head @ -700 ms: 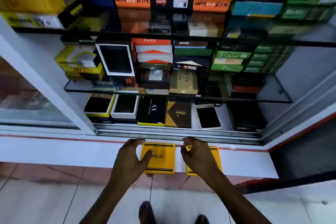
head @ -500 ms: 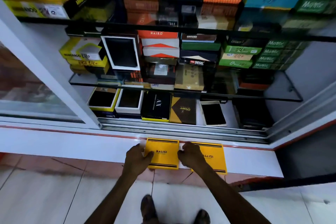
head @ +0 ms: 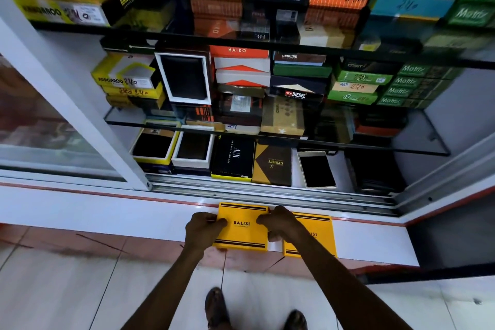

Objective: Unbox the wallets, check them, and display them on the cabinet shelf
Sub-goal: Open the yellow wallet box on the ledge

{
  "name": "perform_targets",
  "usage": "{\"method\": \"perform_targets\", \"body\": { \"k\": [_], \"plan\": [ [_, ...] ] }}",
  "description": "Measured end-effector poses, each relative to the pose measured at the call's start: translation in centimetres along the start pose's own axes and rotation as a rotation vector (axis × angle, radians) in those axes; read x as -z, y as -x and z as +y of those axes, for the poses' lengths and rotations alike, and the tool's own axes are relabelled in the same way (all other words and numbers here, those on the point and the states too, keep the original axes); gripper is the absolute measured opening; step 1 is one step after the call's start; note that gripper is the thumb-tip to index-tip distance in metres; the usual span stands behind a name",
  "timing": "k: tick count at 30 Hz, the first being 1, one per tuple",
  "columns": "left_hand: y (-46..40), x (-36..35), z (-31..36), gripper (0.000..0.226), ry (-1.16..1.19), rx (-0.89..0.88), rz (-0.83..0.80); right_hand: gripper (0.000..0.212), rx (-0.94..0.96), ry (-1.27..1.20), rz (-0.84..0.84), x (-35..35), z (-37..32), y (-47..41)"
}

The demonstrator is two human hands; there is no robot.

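Left hand (head: 201,228) and right hand (head: 281,224) extended forward, fingers curled

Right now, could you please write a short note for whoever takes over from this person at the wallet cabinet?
Left hand: grips the left edge of the near yellow Balisi box, thumb on the lid.
Right hand: grips that box's right edge, fingers curled over it.
Things: both Balisi boxes lie on the white ledge in front of the open cabinet; the second Balisi box sits just right, partly under the right hand.
Done: nothing visibly unboxed; both lids look closed.
Left: open each box, check the wallet, set it on the bottom shelf among the boxes already displayed.
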State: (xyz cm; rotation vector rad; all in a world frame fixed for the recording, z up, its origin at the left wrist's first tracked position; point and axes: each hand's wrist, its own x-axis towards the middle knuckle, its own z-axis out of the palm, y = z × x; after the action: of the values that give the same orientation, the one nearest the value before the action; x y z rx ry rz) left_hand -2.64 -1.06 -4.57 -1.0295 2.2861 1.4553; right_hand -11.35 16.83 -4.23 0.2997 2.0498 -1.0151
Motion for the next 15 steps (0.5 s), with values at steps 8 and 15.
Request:
{"method": "perform_targets", "body": {
  "k": [8, 15],
  "plan": [
    [1.1, 0.5, 0.8, 0.034, 0.054, 0.003, 0.018, 0.034, -0.006, -0.123, -0.034, 0.6, -0.8, 1.2],
    [2.7, 1.7, 1.7, 0.067, 0.076, -0.096, 0.026, 0.031, 0.202, -0.36, -0.24, 1.1, -3.1, 4.8]
  ]
}}
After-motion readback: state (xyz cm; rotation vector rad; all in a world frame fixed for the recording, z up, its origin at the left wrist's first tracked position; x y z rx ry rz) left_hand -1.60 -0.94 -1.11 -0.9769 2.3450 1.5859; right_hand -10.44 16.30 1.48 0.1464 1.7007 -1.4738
